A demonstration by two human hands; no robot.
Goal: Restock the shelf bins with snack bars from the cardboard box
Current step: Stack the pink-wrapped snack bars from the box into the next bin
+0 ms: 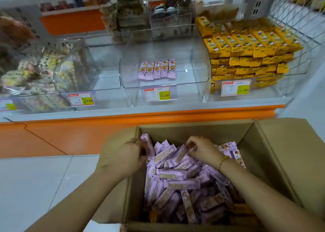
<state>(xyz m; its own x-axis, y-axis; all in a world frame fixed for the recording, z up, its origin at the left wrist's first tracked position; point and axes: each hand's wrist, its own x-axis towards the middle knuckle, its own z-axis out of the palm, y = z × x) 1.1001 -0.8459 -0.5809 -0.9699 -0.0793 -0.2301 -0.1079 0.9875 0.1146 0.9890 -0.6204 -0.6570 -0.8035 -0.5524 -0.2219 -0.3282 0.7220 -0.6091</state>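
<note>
An open cardboard box [274,161] on the floor holds several pink-wrapped snack bars [175,175] in a loose heap. My left hand [126,156] grips an upright pink bar [146,142] at the box's far left corner. My right hand [202,150] pinches the end of another pink bar [179,155] lying on the heap. On the shelf above, the clear middle bin [165,87] has a short row of pink bars [157,69] lying side by side on its floor.
The bin on the right is stacked with yellow packs [249,55]. The left bin [75,73] holds mixed wrapped snacks. Price tags [157,94] hang on the bin fronts. An orange shelf edge [140,117] runs just beyond the box. A wire basket [299,20] stands at the far right.
</note>
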